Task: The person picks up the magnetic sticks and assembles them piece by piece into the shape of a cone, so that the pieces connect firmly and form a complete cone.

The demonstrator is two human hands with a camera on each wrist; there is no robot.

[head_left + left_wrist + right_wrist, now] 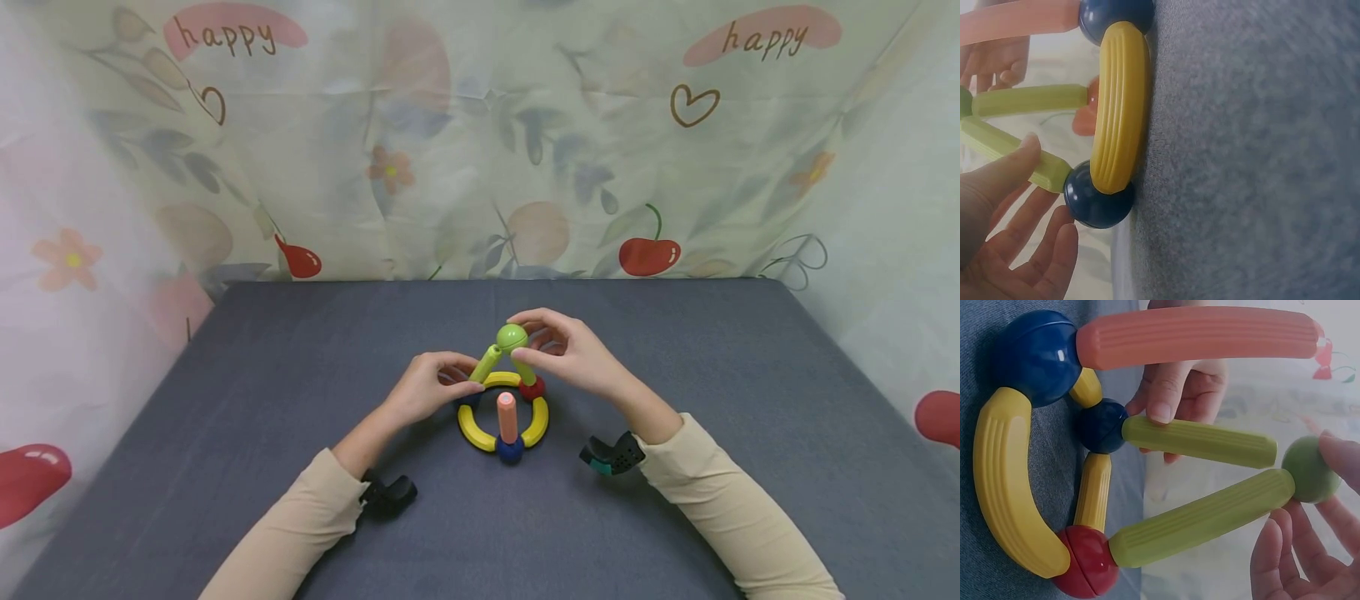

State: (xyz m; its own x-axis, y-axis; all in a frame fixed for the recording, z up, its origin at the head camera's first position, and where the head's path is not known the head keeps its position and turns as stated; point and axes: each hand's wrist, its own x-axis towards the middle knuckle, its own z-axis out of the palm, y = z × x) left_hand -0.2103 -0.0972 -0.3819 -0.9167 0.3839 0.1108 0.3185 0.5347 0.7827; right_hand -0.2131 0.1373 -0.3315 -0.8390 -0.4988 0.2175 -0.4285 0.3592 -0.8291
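On the table sits a ring of yellow curved rods (475,431) joined by two blue balls and a red ball (1088,559). My left hand (429,388) pinches one light-green rod (1200,442) low down, just above the left blue ball (1097,200). With thumb and fingertips my right hand (567,350) holds a green ball (512,337) at the top of the other green rod (1204,519), which rises from the red ball. The left rod's upper end is close beside the green ball, with a small gap in the right wrist view. A salmon-pink rod (507,417) stands upright on the front blue ball (510,450).
A dark grey cloth covers the table (300,333). Behind it hangs a printed curtain (465,167), with more curtain at both sides. Black wrist devices (613,454) hang below both sleeves near the table surface.
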